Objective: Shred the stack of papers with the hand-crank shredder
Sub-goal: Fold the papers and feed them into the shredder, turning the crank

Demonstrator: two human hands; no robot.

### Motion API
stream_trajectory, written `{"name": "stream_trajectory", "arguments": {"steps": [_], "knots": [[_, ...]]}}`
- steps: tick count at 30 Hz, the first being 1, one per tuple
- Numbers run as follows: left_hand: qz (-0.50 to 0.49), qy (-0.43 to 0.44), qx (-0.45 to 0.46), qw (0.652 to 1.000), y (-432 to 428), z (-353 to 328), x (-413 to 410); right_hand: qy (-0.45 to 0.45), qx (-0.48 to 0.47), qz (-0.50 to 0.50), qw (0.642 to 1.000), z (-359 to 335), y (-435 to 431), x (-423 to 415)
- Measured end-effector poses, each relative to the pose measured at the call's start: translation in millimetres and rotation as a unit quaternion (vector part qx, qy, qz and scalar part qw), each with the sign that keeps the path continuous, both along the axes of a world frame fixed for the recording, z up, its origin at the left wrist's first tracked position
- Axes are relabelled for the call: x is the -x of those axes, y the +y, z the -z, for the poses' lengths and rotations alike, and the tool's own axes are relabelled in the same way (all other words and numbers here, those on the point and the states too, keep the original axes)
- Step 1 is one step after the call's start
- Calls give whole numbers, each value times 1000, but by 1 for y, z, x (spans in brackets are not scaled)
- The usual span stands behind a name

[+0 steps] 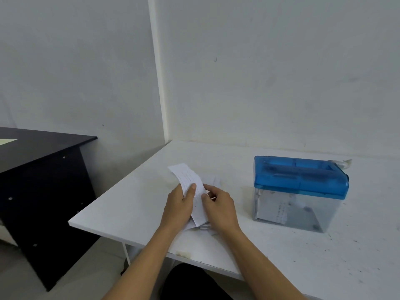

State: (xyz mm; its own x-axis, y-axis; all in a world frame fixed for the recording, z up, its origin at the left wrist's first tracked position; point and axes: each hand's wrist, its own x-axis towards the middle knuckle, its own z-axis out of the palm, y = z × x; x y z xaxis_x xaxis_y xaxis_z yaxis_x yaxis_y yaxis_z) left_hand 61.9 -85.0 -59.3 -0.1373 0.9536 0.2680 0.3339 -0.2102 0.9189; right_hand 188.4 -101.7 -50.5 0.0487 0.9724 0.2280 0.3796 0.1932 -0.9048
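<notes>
Step in hand, by my reading: peeling one sheet off the pile for feeding. Left hand (178, 205) grips a narrow printed slip (187, 175) — thumb laid on its face, fingers underneath. The slip's far end curls up toward 11 o'clock. Right hand (220, 207) has its fingers curled and pinches the slip's 3 o'clock edge near the middle. Beneath both hands lies the stack of papers (214, 180), loose and fanned on the white desk (134, 204).

To do it well:
- Separate a single slip and confirm nothing clings behind it.
- Square the short end before carrying it over.
- Flatten the curled leading edge first, as it would likely skew in the slot.
- Keep one hand free for the crank.

Shredder (300, 191) stands at 3 o'clock of the hands, apart from them. It has a blue lid (300, 176) on a clear bin (287, 215), with some paper already inside.

Hard to make out:
- Stack depth — the hands cover most of it.
- Crank (344, 163), at the lid's 2 o'clock corner, is pale and blurred; handle shape unclear.
- The feed slot reads as a dark line only.
- A black cabinet (43, 169) at 9 o'clock is cut off by the frame.
</notes>
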Motion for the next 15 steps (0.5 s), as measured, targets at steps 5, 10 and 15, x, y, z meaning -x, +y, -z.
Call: {"name": "stream_trajectory", "arguments": {"steps": [5,10,15], "knots": [[-17,-53,-32,998,-8,-9,-1,23,-4,-9,1000,-2,-1,3],[5,-84,-32,996,-15,-17,3,82,-41,15,996,-10,-3,4],[70,-68,-6,995,-29,-34,6,128,-64,17,990,-22,-5,2]]}}
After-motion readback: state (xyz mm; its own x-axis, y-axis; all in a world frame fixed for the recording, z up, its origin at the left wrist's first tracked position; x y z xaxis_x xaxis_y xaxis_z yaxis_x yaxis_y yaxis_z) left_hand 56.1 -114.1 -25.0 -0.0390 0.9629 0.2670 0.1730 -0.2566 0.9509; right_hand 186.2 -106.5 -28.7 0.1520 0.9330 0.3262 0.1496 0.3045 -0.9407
